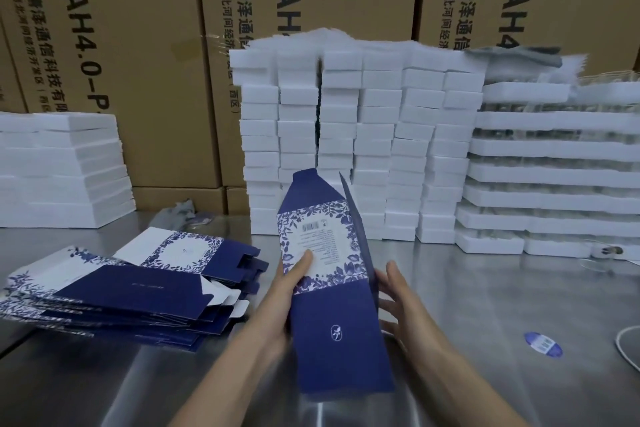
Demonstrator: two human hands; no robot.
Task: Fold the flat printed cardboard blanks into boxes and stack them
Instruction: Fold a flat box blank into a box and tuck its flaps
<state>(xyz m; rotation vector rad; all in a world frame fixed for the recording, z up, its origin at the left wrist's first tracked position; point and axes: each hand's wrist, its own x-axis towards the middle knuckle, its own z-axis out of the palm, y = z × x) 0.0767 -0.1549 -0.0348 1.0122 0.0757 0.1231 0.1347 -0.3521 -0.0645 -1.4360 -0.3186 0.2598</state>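
Cardboard blank point(332, 315) held up between both hands over the counter point(485, 305)

Blue and white, the blank stands nearly upright just above the steel counter, in front of the person. Its barcode panel faces the camera and one long side panel is angled forward along the right edge. The left grip point(273, 308) pinches the blank at its left edge, with the thumb pressed on the white printed panel and the fingers hidden behind. The right grip point(394, 298) is released, its straight fingers resting against the outside of the angled side panel. A loose pile of flat blanks point(138, 288) lies on the counter to the left. Behind stand columns of white foam blocks point(346, 132) and brown cartons point(138, 45). A blue oval sticker point(543, 344) lies to the right.
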